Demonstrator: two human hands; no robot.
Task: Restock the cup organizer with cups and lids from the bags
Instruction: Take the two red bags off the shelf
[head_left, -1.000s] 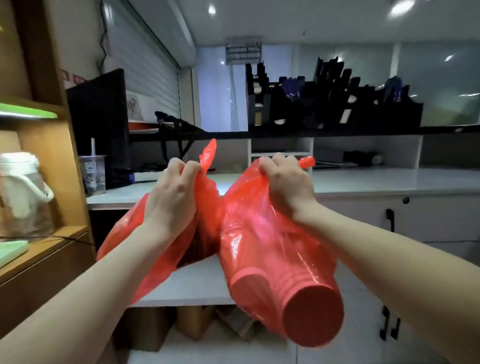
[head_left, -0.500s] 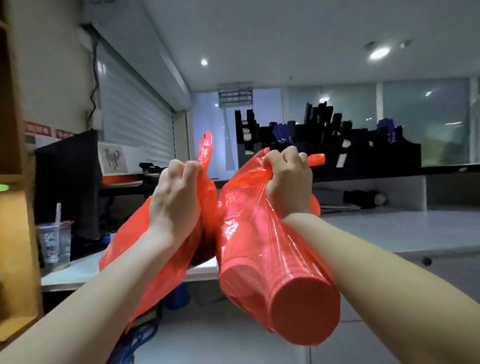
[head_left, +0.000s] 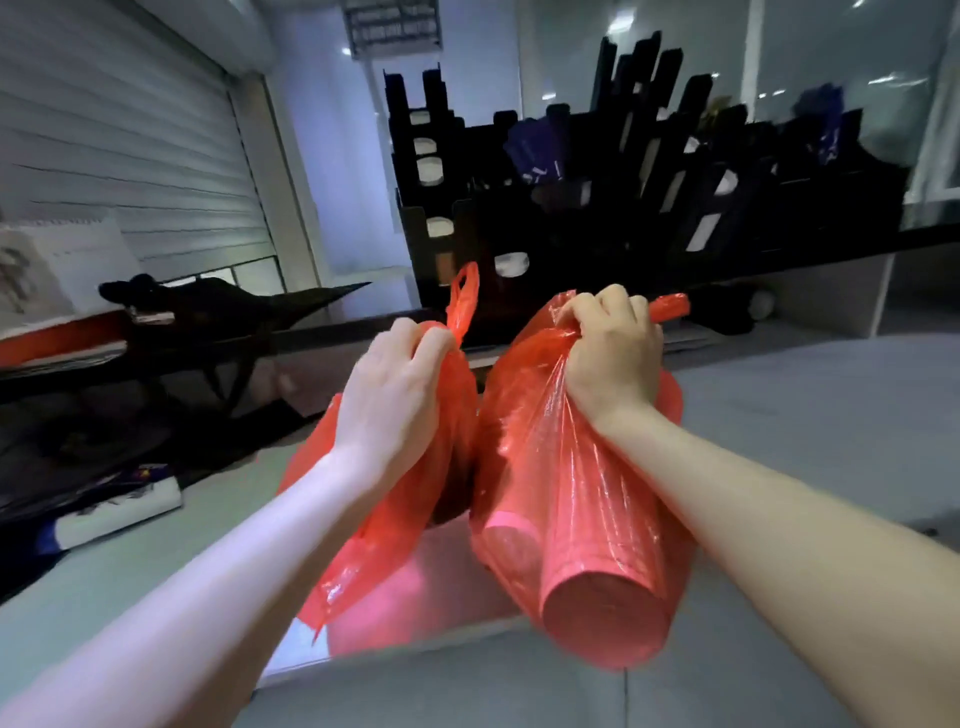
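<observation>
Carrying bags closer, counter (head_left: 810, 415) now beneath both hands | left hand (head_left: 395, 395) fisted round left bag (head_left: 371, 545) | right hand (head_left: 613, 358) fisted round right bag (head_left: 587, 525), cups inside | organizer (head_left: 571, 218) beyond knuckles | unpacking likely next

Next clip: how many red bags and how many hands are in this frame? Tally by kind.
Red plastic bags: 2, the left bag and the right bag
Hands, each gripping a bag by its top: 2, the left hand and the right hand
Total: 4
</observation>
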